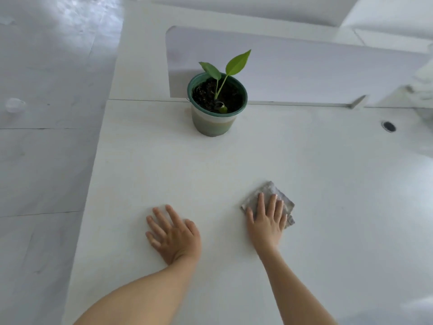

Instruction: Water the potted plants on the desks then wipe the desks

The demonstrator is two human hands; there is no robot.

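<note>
A small green plant in a green-rimmed pot stands at the back of the white desk, close to the divider panel. My right hand lies flat, fingers spread, pressing a folded grey cloth onto the desk top in front of the pot and to its right. My left hand rests palm down on the bare desk, fingers apart, holding nothing, about a hand's width to the left of the cloth.
A white divider panel rises behind the pot. A round cable hole sits at the desk's far right. The desk's left edge runs beside a pale tiled floor. A blurred pale object is at the right edge.
</note>
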